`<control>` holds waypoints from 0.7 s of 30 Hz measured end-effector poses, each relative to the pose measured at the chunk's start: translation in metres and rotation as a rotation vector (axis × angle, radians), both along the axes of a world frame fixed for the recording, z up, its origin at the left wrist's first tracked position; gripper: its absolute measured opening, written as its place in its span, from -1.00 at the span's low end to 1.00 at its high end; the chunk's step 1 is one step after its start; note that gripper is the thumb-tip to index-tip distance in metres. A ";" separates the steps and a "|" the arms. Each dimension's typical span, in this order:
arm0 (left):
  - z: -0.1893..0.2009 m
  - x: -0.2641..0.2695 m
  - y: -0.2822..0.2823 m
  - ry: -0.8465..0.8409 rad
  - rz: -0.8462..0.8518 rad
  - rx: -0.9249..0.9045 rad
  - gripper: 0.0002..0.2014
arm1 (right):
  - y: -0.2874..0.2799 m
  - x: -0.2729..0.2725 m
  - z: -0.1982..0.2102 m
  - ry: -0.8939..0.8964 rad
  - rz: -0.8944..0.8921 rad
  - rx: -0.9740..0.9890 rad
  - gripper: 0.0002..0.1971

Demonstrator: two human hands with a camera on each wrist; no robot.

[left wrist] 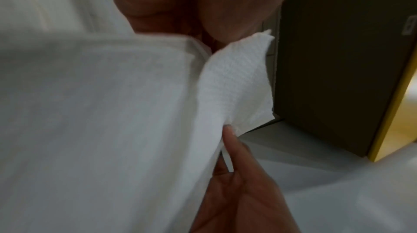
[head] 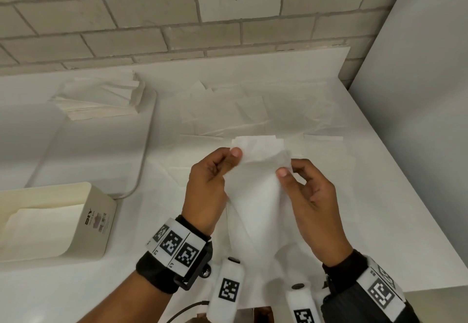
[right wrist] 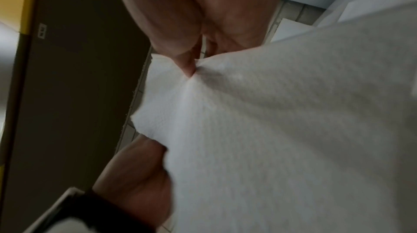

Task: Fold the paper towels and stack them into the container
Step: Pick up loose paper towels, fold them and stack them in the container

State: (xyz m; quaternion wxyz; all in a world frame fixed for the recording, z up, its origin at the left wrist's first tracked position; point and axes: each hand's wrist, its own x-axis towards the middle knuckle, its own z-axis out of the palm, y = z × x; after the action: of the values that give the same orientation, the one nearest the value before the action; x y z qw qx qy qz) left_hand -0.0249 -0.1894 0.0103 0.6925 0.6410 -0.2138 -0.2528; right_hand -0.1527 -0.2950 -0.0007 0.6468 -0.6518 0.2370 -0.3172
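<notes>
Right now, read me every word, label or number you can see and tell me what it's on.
Container: a sideways logo and a barcode sticker, too small to read.
Left wristband: square coded tags with tiny characters beneath, not legible.
Right wristband: coded tags, tiny characters, not legible.
Dark panel: small label, blurred.
Paper towel: no print.

My paper towel is white with a fine embossed weave. The container at nine o'clock is cream. My wristbands carry black-and-white square codes.
</notes>
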 end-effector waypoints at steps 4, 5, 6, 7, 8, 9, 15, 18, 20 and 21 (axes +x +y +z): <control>-0.004 -0.004 0.000 -0.042 -0.005 0.014 -0.77 | -0.005 0.013 0.003 0.001 -0.067 0.077 -0.88; -0.003 -0.004 0.001 -0.026 0.017 0.014 -0.76 | -0.006 0.015 0.004 0.003 -0.067 0.090 -0.89; -0.002 -0.003 0.000 -0.023 0.047 0.017 -0.75 | -0.008 0.017 0.004 0.003 -0.064 0.102 -0.91; -0.001 -0.001 0.000 -0.040 0.076 0.029 -0.72 | -0.009 0.017 0.004 -0.002 -0.061 0.114 -0.91; 0.000 0.001 0.000 -0.066 0.093 0.050 -0.70 | -0.010 0.017 0.003 -0.004 -0.065 0.120 -0.91; -0.001 0.004 0.000 -0.085 0.107 0.073 -0.69 | -0.010 0.017 0.002 -0.002 -0.074 0.118 -0.89; 0.001 0.004 0.000 0.078 0.079 0.020 -0.67 | -0.001 0.025 0.000 -0.053 -0.138 0.114 -0.77; 0.012 -0.003 0.002 0.395 -0.150 -0.115 -0.49 | 0.002 0.031 -0.001 -0.052 -0.193 0.071 -0.74; 0.012 -0.006 0.002 0.331 -0.206 -0.099 -0.56 | 0.003 0.034 -0.001 -0.020 -0.211 0.006 -0.74; 0.010 -0.007 0.001 0.277 -0.181 -0.073 -0.62 | 0.004 0.035 -0.001 -0.005 -0.205 -0.011 -0.74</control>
State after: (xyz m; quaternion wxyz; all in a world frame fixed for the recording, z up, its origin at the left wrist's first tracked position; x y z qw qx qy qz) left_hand -0.0314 -0.1884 0.0201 0.7127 0.5523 -0.1822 -0.3922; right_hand -0.1175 -0.2913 -0.0018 0.6079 -0.6271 0.2991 -0.3845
